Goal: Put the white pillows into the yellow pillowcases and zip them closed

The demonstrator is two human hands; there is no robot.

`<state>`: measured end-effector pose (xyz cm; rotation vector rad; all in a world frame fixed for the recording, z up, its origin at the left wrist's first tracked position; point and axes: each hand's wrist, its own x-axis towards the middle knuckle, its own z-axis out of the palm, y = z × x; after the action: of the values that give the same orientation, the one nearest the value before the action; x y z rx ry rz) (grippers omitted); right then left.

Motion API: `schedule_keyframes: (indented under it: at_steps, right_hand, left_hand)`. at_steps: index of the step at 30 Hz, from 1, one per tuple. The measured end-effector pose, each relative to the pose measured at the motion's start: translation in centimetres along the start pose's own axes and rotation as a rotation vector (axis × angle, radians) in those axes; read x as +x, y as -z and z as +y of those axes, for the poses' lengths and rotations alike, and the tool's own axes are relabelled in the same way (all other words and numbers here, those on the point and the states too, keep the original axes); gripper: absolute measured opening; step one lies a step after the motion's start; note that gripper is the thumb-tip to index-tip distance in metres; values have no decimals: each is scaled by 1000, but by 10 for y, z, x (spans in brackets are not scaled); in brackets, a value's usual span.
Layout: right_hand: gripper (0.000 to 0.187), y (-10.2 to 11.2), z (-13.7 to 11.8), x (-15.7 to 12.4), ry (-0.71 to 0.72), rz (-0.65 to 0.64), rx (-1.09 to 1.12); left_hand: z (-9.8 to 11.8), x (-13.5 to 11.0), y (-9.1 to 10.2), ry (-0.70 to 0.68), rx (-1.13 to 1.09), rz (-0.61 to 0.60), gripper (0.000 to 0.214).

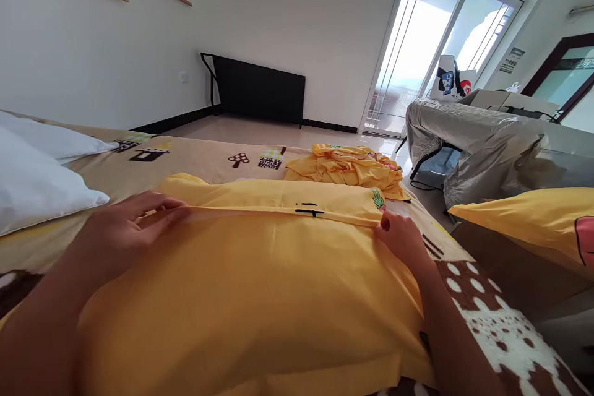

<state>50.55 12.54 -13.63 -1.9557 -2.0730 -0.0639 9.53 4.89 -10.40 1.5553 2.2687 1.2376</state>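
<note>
A pillow in a yellow pillowcase (260, 284) lies across the bed in front of me. My left hand (125, 229) rests on its far left edge, fingers pinching the folded flap of fabric. My right hand (401, 238) grips the same flap at the far right corner, beside a small green print. The flap runs as a straight band between both hands.
A white pillow (32, 179) lies at the left on the patterned bedsheet (199, 158). A crumpled yellow cloth (348, 167) sits beyond the pillow. Another yellow pillow (533, 219) is at the right, behind it furniture under grey cover (492, 142). A black folded table (257, 90) leans on the wall.
</note>
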Motion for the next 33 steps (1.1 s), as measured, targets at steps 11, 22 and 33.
schedule_keyframes:
  at_steps: [11, 22, 33]
  right_hand:
    - [7, -20, -1, 6, 249, 72, 122]
    - [13, -22, 15, 14, 381, 230, 46]
    - [18, -11, 36, 16, 408, -111, 352]
  left_hand:
    - [-27, 13, -4, -187, 413, -114, 21]
    - [-24, 13, -5, -53, 540, -99, 17]
    - [-3, 3, 1, 165, 599, -155, 23]
